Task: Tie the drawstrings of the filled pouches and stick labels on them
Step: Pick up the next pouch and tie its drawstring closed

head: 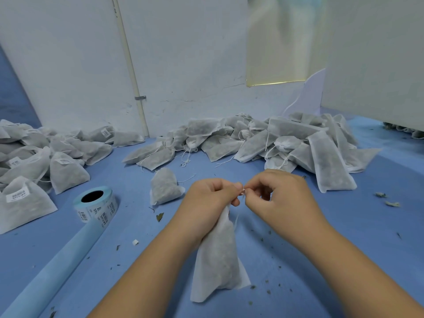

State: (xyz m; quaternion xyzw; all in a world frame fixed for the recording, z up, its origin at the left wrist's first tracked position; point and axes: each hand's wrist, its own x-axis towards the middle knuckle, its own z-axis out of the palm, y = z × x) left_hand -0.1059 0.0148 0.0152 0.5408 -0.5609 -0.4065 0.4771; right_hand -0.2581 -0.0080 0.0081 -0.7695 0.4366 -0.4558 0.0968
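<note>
A white filled pouch (218,255) hangs from my hands above the blue floor. My left hand (208,198) grips its gathered neck. My right hand (277,193) pinches the thin white drawstring (242,191) right at the neck, fingertips of both hands almost touching. A roll of printed labels (96,204) lies on the floor to the left, its blue backing strip (57,262) trailing toward the lower left. One tied pouch without a label (165,185) lies just beyond my left hand.
A heap of untied filled pouches (275,141) stretches along the wall at the back right. Labelled tied pouches (34,161) are piled at the left. Dried leaf bits (160,216) are scattered on the floor. A white panel (378,60) stands at the right.
</note>
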